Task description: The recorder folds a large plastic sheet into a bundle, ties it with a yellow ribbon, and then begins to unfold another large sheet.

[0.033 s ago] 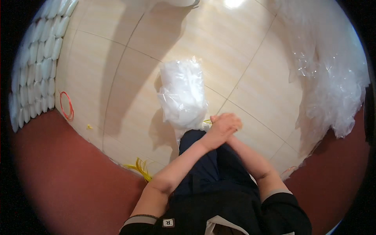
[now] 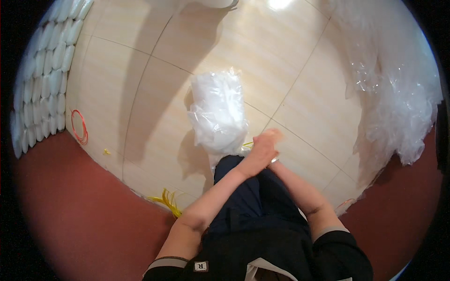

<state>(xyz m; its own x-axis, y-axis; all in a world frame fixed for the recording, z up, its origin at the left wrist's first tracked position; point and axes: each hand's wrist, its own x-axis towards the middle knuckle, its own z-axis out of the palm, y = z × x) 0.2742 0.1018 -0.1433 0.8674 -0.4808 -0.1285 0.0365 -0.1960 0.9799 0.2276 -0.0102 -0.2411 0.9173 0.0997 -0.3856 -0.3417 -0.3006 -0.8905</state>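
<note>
Plastic bundle (image 2: 219, 112), just left of the blurred fingers (image 2: 269, 139), whose grip cannot be told, looks light, soft, slippery; best clasped mid-length.

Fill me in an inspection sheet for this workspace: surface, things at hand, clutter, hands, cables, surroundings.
Surface: pale tiled floor with dark seams, bordered by red-brown floor.
Things at hand: a clear plastic bag with white contents, before the knees; a thin yellow strip beside the hands.
Clutter: bunch of yellow strips, yellow scrap, red loop.
Hands: left hand overlaps right hand; blur hides their grip.
Cables: nothing seen for certain; the red loop could be cord or wire.
Surroundings: stacked white packages at left, heaped clear plastic at right.
</note>
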